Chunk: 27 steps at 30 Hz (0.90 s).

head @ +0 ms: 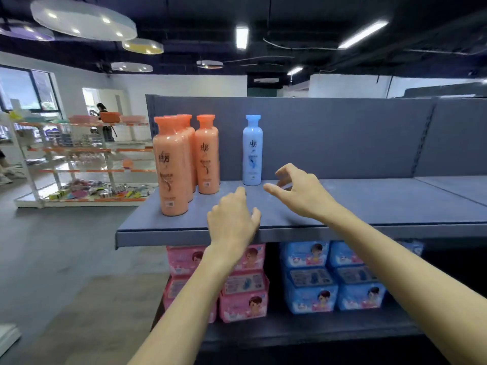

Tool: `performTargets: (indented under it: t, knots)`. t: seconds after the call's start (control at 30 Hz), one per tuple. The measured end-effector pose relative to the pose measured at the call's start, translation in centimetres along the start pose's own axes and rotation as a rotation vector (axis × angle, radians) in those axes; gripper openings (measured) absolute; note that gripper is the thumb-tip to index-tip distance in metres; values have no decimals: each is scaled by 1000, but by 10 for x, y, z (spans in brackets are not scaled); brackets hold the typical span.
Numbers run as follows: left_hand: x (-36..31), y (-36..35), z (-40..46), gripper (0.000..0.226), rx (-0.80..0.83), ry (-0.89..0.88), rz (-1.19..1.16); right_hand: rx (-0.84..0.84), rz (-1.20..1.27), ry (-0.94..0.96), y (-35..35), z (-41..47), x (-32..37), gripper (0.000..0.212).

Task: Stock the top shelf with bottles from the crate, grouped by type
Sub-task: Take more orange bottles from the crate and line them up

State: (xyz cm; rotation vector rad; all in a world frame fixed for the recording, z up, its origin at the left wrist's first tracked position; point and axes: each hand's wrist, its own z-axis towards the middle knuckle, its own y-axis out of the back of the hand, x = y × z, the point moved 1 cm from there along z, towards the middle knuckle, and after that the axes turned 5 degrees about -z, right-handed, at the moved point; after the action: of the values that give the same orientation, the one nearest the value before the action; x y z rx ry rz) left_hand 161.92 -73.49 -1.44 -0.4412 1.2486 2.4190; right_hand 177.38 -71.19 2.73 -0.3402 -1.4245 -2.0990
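1. Head view: a person's two bare arms reach over the front of a grey top shelf (369,204) in a shop aisle.
2. Left hand (233,219) hovers at the shelf's front edge, fingers loosely curled, its grip holding nothing.
3. Right hand (300,192) is raised above the shelf, fingers spread and bent, its grip empty, just beside a blue bottle (252,151).
4. That blue bottle stands upright and alone toward the back of the shelf, apart from the orange ones.
5. Orange bottles (172,167) stand upright in a cluster at the shelf's left end, one of them (207,156) set slightly to the right.
6. Pink packs (243,296) and blue packs (311,296) are stacked on the shelf below.
7. Another person (104,119) stands by a distant rack at left.
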Motion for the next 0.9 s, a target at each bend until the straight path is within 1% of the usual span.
performTargets:
  t: [0.1, 0.17, 0.23, 0.33, 0.4, 0.47, 0.53, 0.67, 0.8, 0.9]
  knots:
    - [-14, -11, -40, 34, -31, -53, -177, -32, 65, -45, 2, -51, -27, 44]
    - [-19, -25, -71, 30, -7, -59, -295, -59, 101, -73, -2, -89, -45, 39]
    - [-20, -47, -102, 25, 96, -11, -403, -60, 135, -137, -13, -127, -69, 33]
    - [-11, -97, -150, 21, 334, 103, -482, 24, 157, -286, -44, -178, -115, 31]
    - [-1, -132, -180, 21, 463, 163, -481, 89, 146, -391, -70, -208, -147, 31]
    - [9, -161, -209, 23, 553, 224, -451, 132, 141, -489, -97, -235, -177, 33]
    - [22, -186, -238, 26, 637, 280, -405, 190, 123, -562, -125, -262, -203, 35]
    - [52, -231, -295, 31, 803, 349, -291, 358, 65, -675, -182, -315, -246, 40]
    - [88, -266, -358, 32, 997, 441, -168, 541, -41, -699, -232, -367, -276, 40]
    - [112, -288, -405, 32, 1098, 530, -106, 709, -118, -694, -270, -403, -300, 42]
